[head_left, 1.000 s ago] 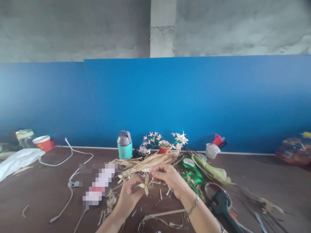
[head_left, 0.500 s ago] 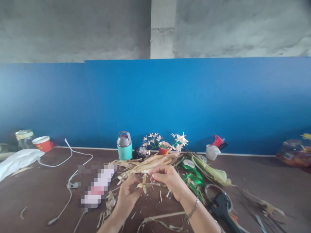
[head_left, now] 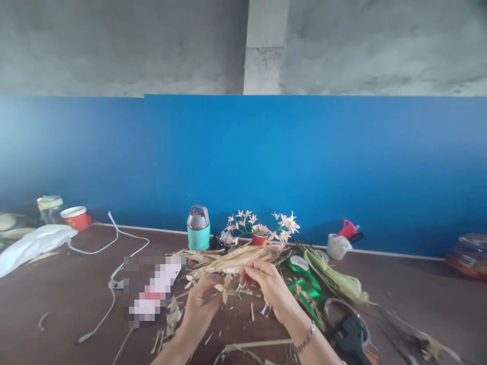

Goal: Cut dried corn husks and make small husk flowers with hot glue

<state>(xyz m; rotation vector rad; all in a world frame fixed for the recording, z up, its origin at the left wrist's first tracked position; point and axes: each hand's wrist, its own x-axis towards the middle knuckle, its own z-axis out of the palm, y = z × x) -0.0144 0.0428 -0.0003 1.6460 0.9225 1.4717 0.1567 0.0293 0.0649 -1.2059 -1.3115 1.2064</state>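
Observation:
My left hand [head_left: 201,301] pinches a pale flower [head_left: 225,290] with several narrow petals, made of what looks like dried husk. Just right of the flower, my right hand [head_left: 264,286] has its thumb and fingers pressed together; whatever is between them is too small to make out. A bracelet circles the right wrist. Beyond both hands lies a pile of dried husk strips [head_left: 232,259]. Small husk scraps [head_left: 251,312] are scattered on the brown table below the fingers.
Behind the husks stand a turquoise flask [head_left: 198,237] and a red cup [head_left: 259,236] with finished-looking flower sprays [head_left: 287,223]. To the right are green ribbon [head_left: 308,286], a husk bundle [head_left: 338,274] and a black-handled tool [head_left: 349,334]. A white cable [head_left: 112,291] runs along the left.
The view has shifted and tilted slightly, so most things appear a little farther right. The flower is turned slightly in my left hand. My right hand stays close beside it, fingers still together.

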